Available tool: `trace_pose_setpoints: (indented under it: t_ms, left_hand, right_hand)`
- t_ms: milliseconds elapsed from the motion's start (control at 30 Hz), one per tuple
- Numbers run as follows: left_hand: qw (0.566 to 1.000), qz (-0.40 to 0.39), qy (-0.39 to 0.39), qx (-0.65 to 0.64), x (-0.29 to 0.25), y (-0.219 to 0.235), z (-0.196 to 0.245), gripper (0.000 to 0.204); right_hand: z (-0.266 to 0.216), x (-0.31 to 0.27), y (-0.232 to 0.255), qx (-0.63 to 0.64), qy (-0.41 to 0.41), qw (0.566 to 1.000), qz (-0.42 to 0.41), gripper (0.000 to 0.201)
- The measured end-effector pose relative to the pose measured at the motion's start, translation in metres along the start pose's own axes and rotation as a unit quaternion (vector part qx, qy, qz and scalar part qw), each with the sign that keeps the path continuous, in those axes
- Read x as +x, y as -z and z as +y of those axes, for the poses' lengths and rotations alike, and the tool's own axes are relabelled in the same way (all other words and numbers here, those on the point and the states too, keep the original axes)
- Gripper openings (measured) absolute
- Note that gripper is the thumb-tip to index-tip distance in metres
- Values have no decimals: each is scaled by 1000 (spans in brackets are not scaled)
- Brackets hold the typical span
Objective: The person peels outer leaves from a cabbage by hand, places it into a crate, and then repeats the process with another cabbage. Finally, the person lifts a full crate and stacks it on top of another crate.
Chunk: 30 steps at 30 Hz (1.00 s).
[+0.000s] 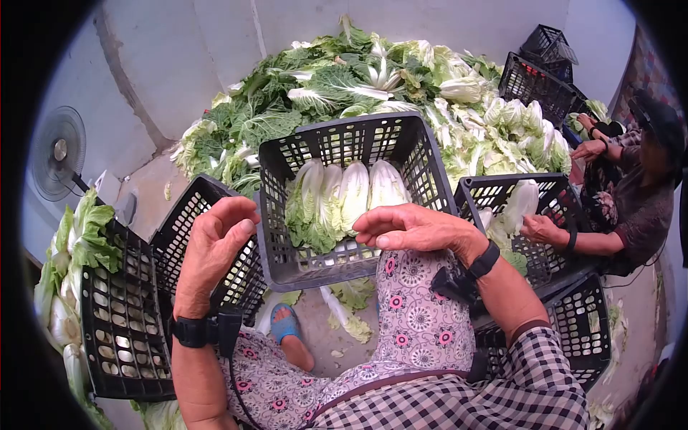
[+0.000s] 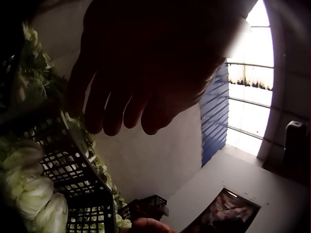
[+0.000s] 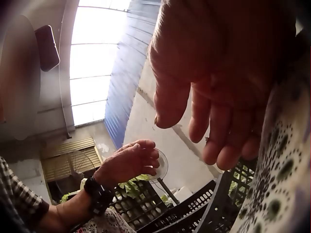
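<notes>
A black plastic crate stands tilted in front of the knees, with several napa cabbages lined up in it. My left hand hovers by the crate's left side, fingers relaxed and holding nothing. Over the crate's near right part, my right hand is raised above the knee, its fingers loosely extended and bare. In the left wrist view the left hand is dark against the wall, fingers hanging down. The right wrist view has the right hand close up with nothing between thumb and fingers.
A large heap of cabbages and leaves lies against the wall. More crates stand at left and right. Another person at right holds a cabbage over a crate. A fan stands at far left; loose leaves litter the floor.
</notes>
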<state>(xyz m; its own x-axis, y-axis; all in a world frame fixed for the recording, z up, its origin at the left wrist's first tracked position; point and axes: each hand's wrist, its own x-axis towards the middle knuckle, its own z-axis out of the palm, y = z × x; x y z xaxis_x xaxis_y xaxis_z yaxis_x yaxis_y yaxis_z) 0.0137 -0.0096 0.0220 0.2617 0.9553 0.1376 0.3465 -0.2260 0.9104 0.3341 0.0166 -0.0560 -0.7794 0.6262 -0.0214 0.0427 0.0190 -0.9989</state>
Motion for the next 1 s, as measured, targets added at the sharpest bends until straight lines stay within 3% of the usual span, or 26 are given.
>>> trace_pose_setpoints:
  t_ms: [267,367,600,700,833,1000]
  left_hand:
    - [1000,17,16,12,-4,-2,5,37]
    - [998,64,-14,13,-11,7,21,33]
    - [975,198,-25,96,-52,81,60,39]
    - [972,217,-19,89,-64,107,65,35]
    - [982,184,14,49,-59,114,26,34]
    - [981,164,81,69,-49,129,-37,38]
  right_hand:
    - [-1,-1,-1,-16,40,999,3,56]
    - [1,-1,-1,-32,48,998,-3,54]
    - [-3,-10,-6,13,30,999,9,47]
    - [0,-11,-3,36,28,999,27,43]
    - [-7,-13,-5,28,-2,998,61,42]
    - [7,-21,1,44,15,989,137,57]
